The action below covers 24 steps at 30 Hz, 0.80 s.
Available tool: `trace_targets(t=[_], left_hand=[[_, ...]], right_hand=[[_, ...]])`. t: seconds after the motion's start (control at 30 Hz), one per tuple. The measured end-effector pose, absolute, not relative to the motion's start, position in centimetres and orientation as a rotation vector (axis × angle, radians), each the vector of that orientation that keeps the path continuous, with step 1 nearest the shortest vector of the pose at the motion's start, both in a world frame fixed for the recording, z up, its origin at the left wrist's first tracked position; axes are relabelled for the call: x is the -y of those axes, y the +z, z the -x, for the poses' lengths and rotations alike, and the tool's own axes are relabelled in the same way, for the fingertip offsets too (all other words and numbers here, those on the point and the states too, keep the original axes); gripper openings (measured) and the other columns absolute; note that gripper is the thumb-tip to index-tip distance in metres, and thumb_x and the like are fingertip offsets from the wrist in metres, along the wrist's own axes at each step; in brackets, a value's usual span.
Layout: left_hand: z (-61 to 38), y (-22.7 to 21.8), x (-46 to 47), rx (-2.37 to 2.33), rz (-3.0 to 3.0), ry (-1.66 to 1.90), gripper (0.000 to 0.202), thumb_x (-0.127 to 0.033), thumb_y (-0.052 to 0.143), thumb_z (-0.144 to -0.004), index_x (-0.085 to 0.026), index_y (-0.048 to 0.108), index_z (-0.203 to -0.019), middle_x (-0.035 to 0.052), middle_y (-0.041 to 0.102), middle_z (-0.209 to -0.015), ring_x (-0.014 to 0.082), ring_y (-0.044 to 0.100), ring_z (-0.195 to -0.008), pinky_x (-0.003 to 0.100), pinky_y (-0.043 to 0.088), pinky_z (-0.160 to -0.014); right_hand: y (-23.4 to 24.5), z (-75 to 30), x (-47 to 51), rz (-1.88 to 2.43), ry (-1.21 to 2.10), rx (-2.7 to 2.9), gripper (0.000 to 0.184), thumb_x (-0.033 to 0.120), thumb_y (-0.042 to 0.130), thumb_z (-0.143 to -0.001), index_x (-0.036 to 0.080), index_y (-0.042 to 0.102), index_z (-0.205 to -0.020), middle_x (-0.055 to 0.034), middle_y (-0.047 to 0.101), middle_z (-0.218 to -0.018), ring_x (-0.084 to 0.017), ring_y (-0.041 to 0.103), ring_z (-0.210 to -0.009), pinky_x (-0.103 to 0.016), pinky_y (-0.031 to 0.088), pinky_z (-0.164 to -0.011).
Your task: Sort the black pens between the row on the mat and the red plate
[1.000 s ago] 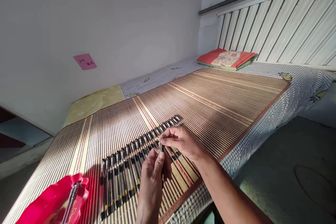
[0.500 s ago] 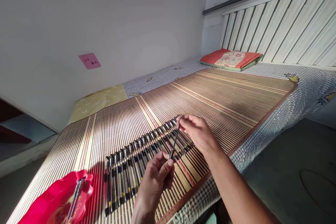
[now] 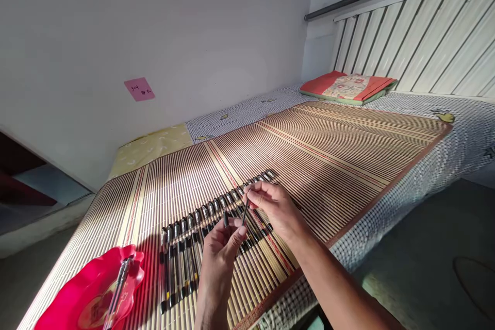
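Observation:
My left hand [image 3: 224, 252] is closed, with a short black pen part [image 3: 226, 219] poking up from its fingers. Between thumb and fingertips, my right hand [image 3: 273, 209] pinches the upper end of a thin dark stick like a pen refill [image 3: 245, 211]. Its lower end meets the left fingertips; whether the left hand grips it too, I cannot tell. Under and beside both hands lies a slanting row of black pen caps [image 3: 197, 215], with a row of clear-and-black pen barrels [image 3: 181, 265] below them. My hands hide part of these rows.
A red scalloped plate [image 3: 64, 289] at the lower left holds a few pens [image 3: 118, 291]. The striped bamboo mat [image 3: 328, 165] covers the bed. A folded red and floral cloth [image 3: 348, 86] lies by the white headboard [image 3: 406, 36]. A pink note [image 3: 139, 89] is on the wall.
My right hand has moved left and slightly down, closer to my left hand. Less of the thin stick shows between them, and a black pen part now shows above the left fingers.

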<state>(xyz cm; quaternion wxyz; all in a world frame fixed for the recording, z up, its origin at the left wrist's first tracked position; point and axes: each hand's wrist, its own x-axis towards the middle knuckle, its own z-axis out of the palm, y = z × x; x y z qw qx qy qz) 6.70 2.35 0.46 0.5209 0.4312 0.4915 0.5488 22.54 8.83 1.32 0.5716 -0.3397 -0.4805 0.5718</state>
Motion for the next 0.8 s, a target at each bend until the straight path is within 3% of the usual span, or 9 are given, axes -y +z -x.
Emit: trace_targets(t=[0.2, 0.4, 0.6, 0.73, 0.8], left_hand=[[-6.0, 0.0, -2.5, -1.121, -0.987, 1.302, 0.037, -0.05, 0.09, -0.076, -0.017, 0.072, -0.081, -0.0021, 0.055, -0.072, 0.0089, 0.037, -0.061, 0.021, 0.034, -0.058], [-6.5, 0.2, -2.3, -1.119, -0.923, 1.275, 0.041, -0.057, 0.084, -0.08, -0.019, 0.071, -0.084, -0.0022, 0.054, -0.072, 0.0109, 0.039, -0.062, 0.023, 0.035, -0.058], [-7.8, 0.2, -2.2, -1.219, -1.059, 1.247, 0.055, -0.07, 0.067, -0.088, -0.021, 0.055, -0.068, -0.0032, 0.043, -0.065, 0.0139, 0.035, -0.062, 0.027, 0.032, -0.056], [-9.1, 0.6, -1.9, -1.322, -1.208, 1.285, 0.06, -0.076, 0.061, -0.089, -0.021, 0.051, -0.066, -0.0037, 0.04, -0.061, 0.0135, 0.032, -0.059, 0.027, 0.028, -0.054], [-9.3, 0.8, -1.9, -1.341, -1.235, 1.273, 0.061, -0.078, 0.06, -0.088, -0.021, 0.055, -0.067, -0.0013, 0.047, -0.062, 0.0146, 0.039, -0.059, 0.028, 0.033, -0.055]], right_hand=[[2.3, -21.5, -7.9, 0.682, 1.517, 1.068, 0.026, 0.044, 0.081, -0.086, 0.019, 0.077, -0.094, -0.006, 0.076, -0.091, -0.016, 0.068, -0.08, -0.031, 0.056, -0.075], [3.3, -20.3, -6.6, 0.763, 1.255, 1.202, 0.027, 0.045, 0.076, -0.091, 0.018, 0.073, -0.094, -0.0058, 0.075, -0.086, -0.018, 0.071, -0.077, -0.033, 0.059, -0.072], [3.6, -20.1, -6.2, 1.02, 1.02, 1.435, 0.001, 0.018, 0.071, -0.091, 0.018, 0.07, -0.09, -0.0044, 0.075, -0.085, -0.018, 0.07, -0.079, -0.03, 0.056, -0.073], [4.0, -20.2, -5.8, 1.081, 0.977, 1.521, 0.008, 0.014, 0.069, -0.091, 0.018, 0.068, -0.085, -0.0026, 0.073, -0.079, -0.017, 0.07, -0.076, -0.029, 0.054, -0.069], [4.4, -20.7, -5.9, 1.074, 1.032, 1.519, 0.006, 0.015, 0.07, -0.091, 0.018, 0.069, -0.085, -0.0019, 0.072, -0.076, -0.015, 0.068, -0.069, -0.028, 0.053, -0.064]])
